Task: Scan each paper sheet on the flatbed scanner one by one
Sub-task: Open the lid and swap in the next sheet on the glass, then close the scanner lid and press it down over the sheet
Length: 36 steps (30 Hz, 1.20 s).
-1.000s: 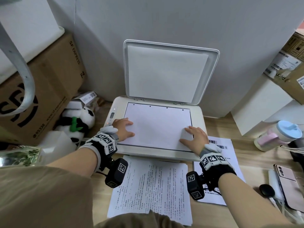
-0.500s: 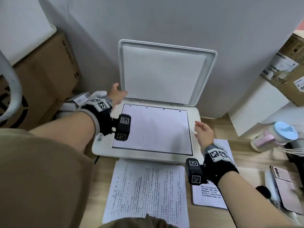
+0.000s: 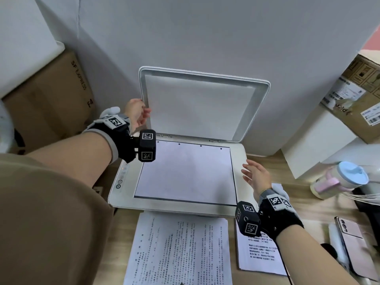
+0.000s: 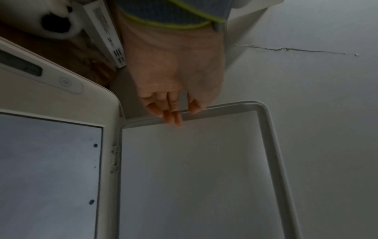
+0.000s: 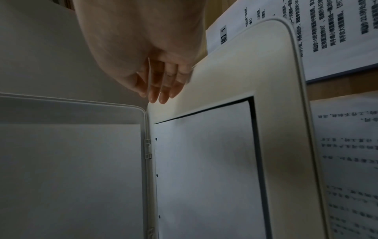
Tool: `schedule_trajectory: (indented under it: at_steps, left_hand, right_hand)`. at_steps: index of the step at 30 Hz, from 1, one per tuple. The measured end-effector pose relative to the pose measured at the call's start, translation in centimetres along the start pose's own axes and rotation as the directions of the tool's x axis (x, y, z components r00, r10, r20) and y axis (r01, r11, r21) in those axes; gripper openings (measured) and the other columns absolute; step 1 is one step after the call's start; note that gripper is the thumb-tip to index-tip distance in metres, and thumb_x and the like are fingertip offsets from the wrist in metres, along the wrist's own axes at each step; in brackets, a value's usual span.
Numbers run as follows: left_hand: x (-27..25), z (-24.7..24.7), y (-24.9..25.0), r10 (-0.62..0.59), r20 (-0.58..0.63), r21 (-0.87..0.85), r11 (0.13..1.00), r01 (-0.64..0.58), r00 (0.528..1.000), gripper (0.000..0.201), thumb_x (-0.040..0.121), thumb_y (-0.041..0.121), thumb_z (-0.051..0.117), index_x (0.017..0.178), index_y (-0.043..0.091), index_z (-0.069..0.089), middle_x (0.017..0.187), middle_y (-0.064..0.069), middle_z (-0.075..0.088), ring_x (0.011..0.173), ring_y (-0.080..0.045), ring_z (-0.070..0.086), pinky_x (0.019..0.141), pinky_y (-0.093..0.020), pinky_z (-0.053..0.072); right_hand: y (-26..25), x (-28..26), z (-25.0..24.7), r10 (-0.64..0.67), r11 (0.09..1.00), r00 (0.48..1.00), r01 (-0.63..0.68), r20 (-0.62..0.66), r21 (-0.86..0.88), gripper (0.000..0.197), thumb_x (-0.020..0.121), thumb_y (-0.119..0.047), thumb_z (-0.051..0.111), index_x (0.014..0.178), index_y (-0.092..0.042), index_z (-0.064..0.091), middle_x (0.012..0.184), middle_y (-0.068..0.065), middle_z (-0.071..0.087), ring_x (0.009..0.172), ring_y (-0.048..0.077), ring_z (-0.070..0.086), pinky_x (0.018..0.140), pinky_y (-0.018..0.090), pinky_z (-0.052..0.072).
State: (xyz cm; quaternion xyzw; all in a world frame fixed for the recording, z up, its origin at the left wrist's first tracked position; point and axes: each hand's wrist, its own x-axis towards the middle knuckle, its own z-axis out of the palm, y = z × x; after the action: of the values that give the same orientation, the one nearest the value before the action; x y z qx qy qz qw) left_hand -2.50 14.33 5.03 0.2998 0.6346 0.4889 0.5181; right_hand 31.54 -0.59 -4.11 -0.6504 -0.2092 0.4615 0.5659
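Paper [image 3: 185, 171] lies blank side up on the scanner [image 3: 239, 159] glass, under the raised lid [image 3: 203, 105]. Left hand [image 3: 135, 114] is at the lid's left edge, fingers [image 4: 174, 116] loosely curved over its rim, though whether they grip it I cannot tell. Right hand [image 3: 257, 177] hovers open beside the scanner's right border, holding nothing; printed sheets [image 3: 181, 251] lie on the surface [image 3: 304, 210] in front of the scanner.
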Motion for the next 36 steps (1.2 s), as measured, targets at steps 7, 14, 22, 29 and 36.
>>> schedule_trajectory:
  at_steps: [7,14,22,29,36]
  left_hand:
    - [-2.9,-4.0,-2.6,-0.054,0.122,0.03,0.998,0.05,0.991,0.018,0.077,0.025,0.063,0.067,0.015,0.052,0.038,0.006,0.056,0.046,-0.008,0.046,0.044,-0.019,0.027]
    - [-4.7,-6.7,-9.2,-0.019,0.05,0.134,0.991,0.012,0.999,0.034,0.09,0.015,0.048,0.062,0.011,0.066,0.051,0.006,0.062,0.037,-0.001,0.053,0.042,-0.01,0.04]
    - [-6.4,-7.6,-12.2,-0.094,0.03,0.437,0.897,0.072,0.995,0.023,0.084,0.005,0.056,0.062,0.009,0.05,0.061,-0.011,0.048,0.053,-0.02,0.04,0.054,-0.028,0.03]
    - [-6.6,-7.4,-13.4,-0.072,0.009,0.524,0.85,0.056,0.997,0.031,0.09,0.0,0.053,0.065,0.018,0.048,0.066,-0.001,0.05,0.06,-0.013,0.047,0.066,-0.029,0.047]
    - [-6.2,-8.3,-13.3,-0.09,0.05,0.433,0.899,0.059,0.995,0.029,0.089,-0.006,0.051,0.067,0.012,0.055,0.033,0.014,0.053,0.057,-0.015,0.054,0.067,-0.025,0.046]
  right_hand:
    - [-0.6,-1.4,-0.4,0.023,0.993,1.0,-0.024,0.014,0.116,0.023,0.099,-0.021,0.039,0.103,-0.009,0.058,0.085,0.005,0.066,0.075,0.016,0.06,0.069,0.024,0.045]
    - [-0.4,-1.8,-2.3,0.124,0.961,0.99,-0.137,0.066,0.24,0.032,0.097,-0.036,0.041,0.091,-0.012,0.061,0.071,-0.001,0.066,0.064,0.013,0.059,0.055,0.022,0.046]
    - [2.2,-1.6,-3.9,-0.015,0.951,0.997,-0.009,-0.075,-0.308,0.028,0.086,-0.005,0.06,0.113,0.001,0.066,0.111,0.014,0.066,0.088,0.02,0.057,0.089,0.032,0.049]
    - [2.8,-2.2,-3.2,-0.025,0.931,0.99,-0.028,-0.138,-0.364,0.029,0.082,-0.001,0.066,0.111,0.0,0.067,0.11,0.018,0.067,0.085,0.02,0.058,0.084,0.026,0.045]
    - [2.9,-2.5,-3.4,-0.013,0.936,0.979,-0.059,-0.203,-0.347,0.019,0.082,-0.003,0.064,0.098,-0.008,0.072,0.088,0.007,0.068,0.078,0.021,0.059,0.077,0.022,0.044]
